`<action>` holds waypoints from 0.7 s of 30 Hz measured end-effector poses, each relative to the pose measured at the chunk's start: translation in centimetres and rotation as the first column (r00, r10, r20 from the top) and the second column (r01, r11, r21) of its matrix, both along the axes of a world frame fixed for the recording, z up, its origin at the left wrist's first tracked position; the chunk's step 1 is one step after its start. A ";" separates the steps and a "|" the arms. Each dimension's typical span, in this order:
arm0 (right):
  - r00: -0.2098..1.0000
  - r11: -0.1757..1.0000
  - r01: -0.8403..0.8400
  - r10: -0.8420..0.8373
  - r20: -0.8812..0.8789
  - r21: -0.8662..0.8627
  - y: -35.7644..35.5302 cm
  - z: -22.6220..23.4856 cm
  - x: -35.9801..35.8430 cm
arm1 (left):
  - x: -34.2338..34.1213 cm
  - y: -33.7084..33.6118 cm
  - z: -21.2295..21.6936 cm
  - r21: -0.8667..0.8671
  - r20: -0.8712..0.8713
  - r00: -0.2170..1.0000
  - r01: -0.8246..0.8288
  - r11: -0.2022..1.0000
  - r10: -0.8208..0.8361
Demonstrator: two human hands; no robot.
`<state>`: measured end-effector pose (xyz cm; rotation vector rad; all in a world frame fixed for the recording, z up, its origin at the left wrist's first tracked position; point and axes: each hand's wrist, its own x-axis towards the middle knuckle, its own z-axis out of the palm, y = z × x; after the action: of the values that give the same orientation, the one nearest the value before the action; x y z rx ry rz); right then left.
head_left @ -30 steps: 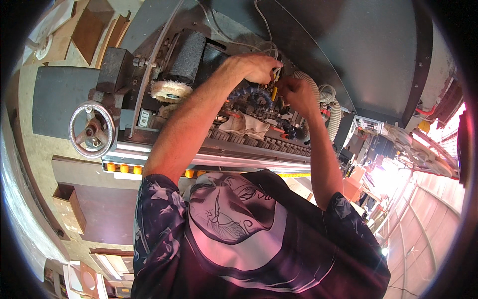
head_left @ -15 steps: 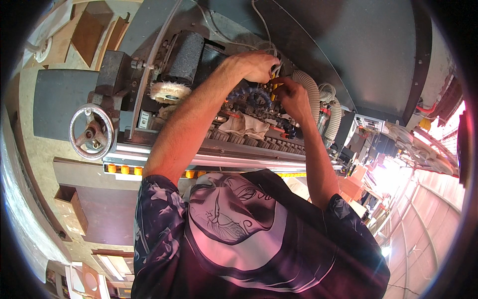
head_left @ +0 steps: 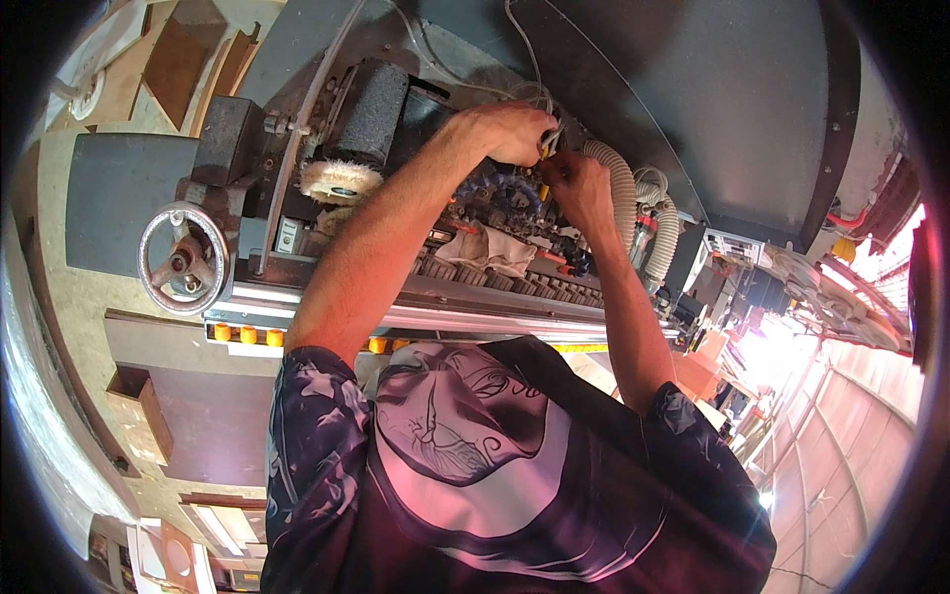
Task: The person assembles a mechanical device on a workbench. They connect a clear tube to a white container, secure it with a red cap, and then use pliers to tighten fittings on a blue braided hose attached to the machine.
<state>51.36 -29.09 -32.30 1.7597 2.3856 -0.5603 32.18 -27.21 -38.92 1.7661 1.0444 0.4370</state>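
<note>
My left hand [head_left: 513,135] reaches deep into an open machine, its fingers curled beside a bundle of pale cables [head_left: 554,127]. What it grips is hidden behind the fingers. Close by on the right, my right hand [head_left: 582,188] has thumb and fingers drawn together at a small yellow part [head_left: 544,188]; whatever sits in the pinch is too small to make out. Below the hands lie coiled blue tubes [head_left: 495,186] and a crumpled beige cloth [head_left: 487,247]. A ribbed, off-white hose [head_left: 621,188] rises just right of my right hand.
A dark motor [head_left: 374,114] and a fluffy buffing wheel [head_left: 339,181] stand left of my left forearm. Farther left is a metal handwheel [head_left: 183,259]. Along the machine's front runs a rail [head_left: 445,319] with orange rollers [head_left: 247,336]. A large dark cover [head_left: 732,109] rises behind.
My right hand has shifted slightly up and left, its fingers closer to my left hand. My left hand has stayed nearly in place.
</note>
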 end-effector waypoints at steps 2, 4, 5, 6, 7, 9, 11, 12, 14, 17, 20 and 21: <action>1.000 1.000 -0.002 0.002 -0.001 -0.005 -0.1 0.2 -0.3 | 0.0 -0.1 0.0 0.006 -0.009 1.000 0.000 1.000 0.000; 1.000 1.000 -0.020 0.020 0.018 0.011 0.0 0.0 -0.1 | -0.1 0.0 0.3 -0.015 -0.016 1.000 0.008 1.000 -0.008; 0.999 0.999 -0.029 0.028 0.028 0.018 0.0 0.0 -0.1 | -0.1 0.1 0.3 -0.025 -0.019 1.000 0.012 1.000 -0.012; 0.999 0.999 -0.033 0.033 0.023 0.020 0.0 0.0 0.0 | -0.1 0.0 0.4 -0.018 -0.019 1.000 0.011 1.000 -0.011; 0.999 0.999 -0.037 0.037 0.018 0.021 0.0 0.0 0.0 | -0.1 0.0 0.4 -0.010 -0.019 1.000 0.011 1.000 -0.011; 0.999 0.999 -0.041 0.040 0.010 0.021 0.0 0.0 0.1 | 0.0 0.0 0.2 0.002 -0.016 1.000 0.005 1.000 -0.005; 0.999 0.999 -0.037 0.037 0.005 0.019 0.0 -0.1 0.2 | 0.0 0.0 0.0 0.010 -0.008 1.000 -0.004 1.000 0.004; 0.999 0.998 -0.041 0.042 -0.005 0.052 0.0 -0.1 0.3 | 0.0 0.0 -0.1 0.016 -0.003 1.000 -0.010 1.000 0.010; 0.998 0.992 -0.048 0.051 -0.025 0.116 -0.4 -0.3 0.7 | 0.0 -0.1 0.0 0.027 0.006 1.000 -0.020 0.999 0.019; 0.989 0.996 -0.060 0.068 -0.133 0.064 -0.9 -0.6 1.4 | -0.2 0.0 0.4 -0.009 -0.002 1.000 0.011 1.000 -0.011; 0.997 1.000 -0.029 0.030 -0.064 0.011 -1.6 -1.0 2.3 | -0.1 -0.1 0.3 -0.009 0.000 1.000 -0.002 1.000 0.002; 0.996 0.997 -0.052 0.056 -0.067 0.052 -1.4 -0.9 2.3 | -0.2 -0.1 0.2 -0.012 0.005 1.000 -0.007 1.000 0.007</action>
<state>53.66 -30.50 -33.22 1.7168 2.5064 -0.5680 32.03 -27.30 -38.68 1.7500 1.0480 0.4388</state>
